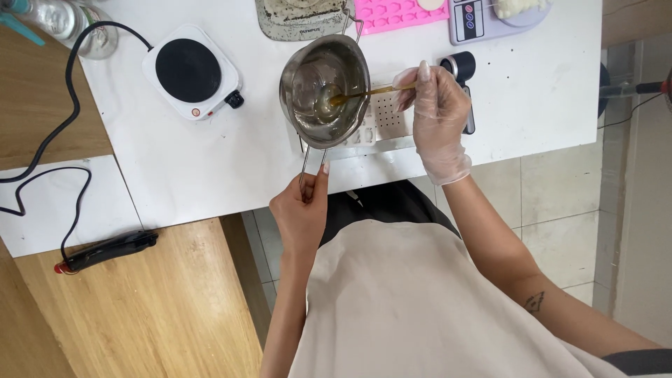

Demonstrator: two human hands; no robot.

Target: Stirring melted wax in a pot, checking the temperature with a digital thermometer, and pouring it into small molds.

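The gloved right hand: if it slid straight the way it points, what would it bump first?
Probably the metal pot. The right hand points its stick left into it, though height is unclear.

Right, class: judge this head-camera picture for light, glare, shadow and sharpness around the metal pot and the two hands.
Head view: even, soft daylight; the white table looks bright, nearly washed out. The metal pot shows mild reflections inside, no harsh glare. Faint shadows lie under the pot and the right hand holding the stirring stick. The left hand on the handle is sharp; the edges bend slightly.
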